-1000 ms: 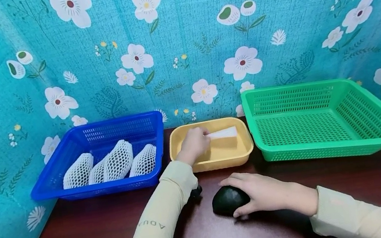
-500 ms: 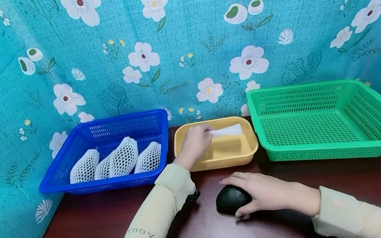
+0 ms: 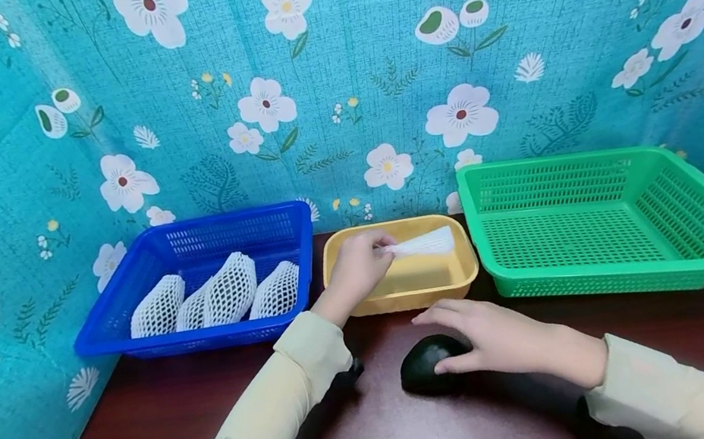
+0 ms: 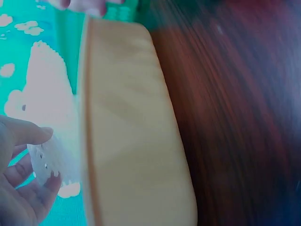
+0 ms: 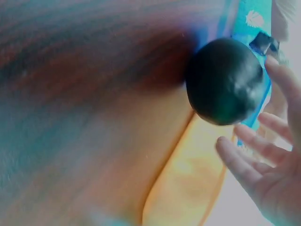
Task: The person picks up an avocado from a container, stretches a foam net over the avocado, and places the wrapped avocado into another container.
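Note:
My left hand point(image 3: 360, 264) is over the yellow tray point(image 3: 405, 294) and pinches one end of a white foam net sleeve point(image 3: 426, 242), whose flared end points right. In the left wrist view, thumb and fingers meet at this foam net sleeve point(image 4: 49, 94). A dark, smooth, rounded fruit, apparently an avocado point(image 3: 429, 367), lies on the table in front of the tray. Beside it is my right hand point(image 3: 498, 338), fingers spread and relaxed. The right wrist view shows those fingers point(image 5: 244, 162) apart from the avocado point(image 5: 225, 82).
A blue basket point(image 3: 192, 344) at the left holds several items in white foam nets point(image 3: 228, 289); what is inside them is hard to see. On the right stands a green basket point(image 3: 611, 282). Behind is a flowered blue curtain point(image 3: 333, 99). The table point(image 3: 386, 436) is dark red wood.
My right hand has loosened from the avocado and lifted its fingers. My left hand keeps its pinch on the foam net sleeve, which has shifted slightly. The head view has swung a little left.

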The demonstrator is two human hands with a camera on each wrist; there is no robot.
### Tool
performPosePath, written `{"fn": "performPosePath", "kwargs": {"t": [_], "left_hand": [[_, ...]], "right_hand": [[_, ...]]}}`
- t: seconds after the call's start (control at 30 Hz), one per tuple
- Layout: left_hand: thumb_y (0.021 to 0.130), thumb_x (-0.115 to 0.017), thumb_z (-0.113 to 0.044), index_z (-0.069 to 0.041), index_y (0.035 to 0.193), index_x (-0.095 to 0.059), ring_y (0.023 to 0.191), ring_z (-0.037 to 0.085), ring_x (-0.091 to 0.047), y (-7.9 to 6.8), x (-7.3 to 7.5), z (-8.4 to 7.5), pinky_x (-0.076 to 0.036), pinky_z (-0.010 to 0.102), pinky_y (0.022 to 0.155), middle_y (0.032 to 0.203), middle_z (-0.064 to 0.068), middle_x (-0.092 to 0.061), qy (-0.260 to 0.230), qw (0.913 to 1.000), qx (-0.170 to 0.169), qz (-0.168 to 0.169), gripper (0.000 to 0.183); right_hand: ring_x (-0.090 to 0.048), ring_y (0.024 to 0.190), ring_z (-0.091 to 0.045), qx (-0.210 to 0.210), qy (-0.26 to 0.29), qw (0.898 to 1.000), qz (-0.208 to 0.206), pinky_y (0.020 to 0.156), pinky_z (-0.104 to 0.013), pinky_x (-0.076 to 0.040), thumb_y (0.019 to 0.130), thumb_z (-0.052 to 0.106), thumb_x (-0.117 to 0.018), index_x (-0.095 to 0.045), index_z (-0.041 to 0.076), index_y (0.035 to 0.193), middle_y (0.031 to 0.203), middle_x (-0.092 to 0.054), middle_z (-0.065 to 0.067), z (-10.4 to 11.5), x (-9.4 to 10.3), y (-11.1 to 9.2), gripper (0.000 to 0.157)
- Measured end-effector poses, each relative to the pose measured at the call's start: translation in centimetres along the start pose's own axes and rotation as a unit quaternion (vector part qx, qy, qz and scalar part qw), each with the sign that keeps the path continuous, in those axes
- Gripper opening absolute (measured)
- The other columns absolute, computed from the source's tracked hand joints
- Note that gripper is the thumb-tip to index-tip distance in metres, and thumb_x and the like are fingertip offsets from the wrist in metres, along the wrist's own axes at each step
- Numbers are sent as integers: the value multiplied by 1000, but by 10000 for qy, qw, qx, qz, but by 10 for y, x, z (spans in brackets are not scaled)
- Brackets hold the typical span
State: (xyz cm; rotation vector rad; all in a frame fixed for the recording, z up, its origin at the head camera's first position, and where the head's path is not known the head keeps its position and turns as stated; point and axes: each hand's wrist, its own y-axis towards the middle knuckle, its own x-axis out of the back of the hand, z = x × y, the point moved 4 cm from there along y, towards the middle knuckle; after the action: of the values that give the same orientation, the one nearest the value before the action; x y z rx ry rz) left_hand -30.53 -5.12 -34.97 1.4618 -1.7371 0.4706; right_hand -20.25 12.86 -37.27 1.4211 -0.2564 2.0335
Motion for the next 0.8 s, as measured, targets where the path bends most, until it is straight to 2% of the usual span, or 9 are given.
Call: {"fn": "performPosePath", "kwargs": {"t": [0.1,0.23,0.33,0.43,0.5,0.6,0.8], "left_hand": [[96,-73,-12,-9,105,-77,95,20,-66,-4,4,-3,-55,35,88,109,6,-74,-338,9994,97,27,11],[96,-73,-13,-9,105,-76,98,21,-65,-11,10,-8,-55,37,91,110,6,-74,-508,9987,82,42,10],[95,-74,-11,-9,104,-75,101,22,-64,-18,14,-9,-54,38,94,110,6,-73,-581,9983,34,24,9],[95,-74,-10,-10,103,-75,102,21,-63,-26,17,-9,-54,38,95,110,6,-72,-679,9977,-33,15,8],[94,-75,-10,-10,102,-75,100,21,-62,-30,19,-9,-54,38,93,110,5,-71,-781,9969,-71,38,8],[93,-76,-10,-9,99,-74,95,20,-60,-36,20,-8,-54,36,88,105,4,-71,-966,9952,-137,73,6],[92,-77,-11,-9,95,-73,92,19,-59,-49,24,-4,-54,35,87,99,2,-69,-1248,9918,-277,41,6]], "right_hand": [[-65,109,-13,319,-127,9979,-547,88,-37,-56,92,29,-79,-67,11,129,121,-68,2,1,11,0,43],[-67,98,-11,846,-258,9853,-1460,78,-30,-55,91,20,-80,-72,14,119,111,-72,3,2,28,-2,30],[-67,89,-12,1158,-313,9713,-2054,74,-26,-54,100,28,-70,-74,13,113,105,-73,2,3,39,-4,20],[-67,82,-14,1337,-424,9570,-2540,72,-24,-53,105,36,-56,-74,11,106,98,-72,1,3,50,-6,31],[-66,78,-14,1370,-492,9500,-2762,71,-22,-53,106,39,-53,-75,11,102,95,-72,1,3,57,-7,36],[-66,74,-14,1402,-530,9434,-2959,69,-20,-53,105,39,-56,-76,11,99,92,-73,1,1,64,-8,35],[-66,73,-14,1320,-496,9415,-3061,67,-20,-55,103,41,-58,-74,9,100,93,-72,-3,-6,72,-8,36]]}}
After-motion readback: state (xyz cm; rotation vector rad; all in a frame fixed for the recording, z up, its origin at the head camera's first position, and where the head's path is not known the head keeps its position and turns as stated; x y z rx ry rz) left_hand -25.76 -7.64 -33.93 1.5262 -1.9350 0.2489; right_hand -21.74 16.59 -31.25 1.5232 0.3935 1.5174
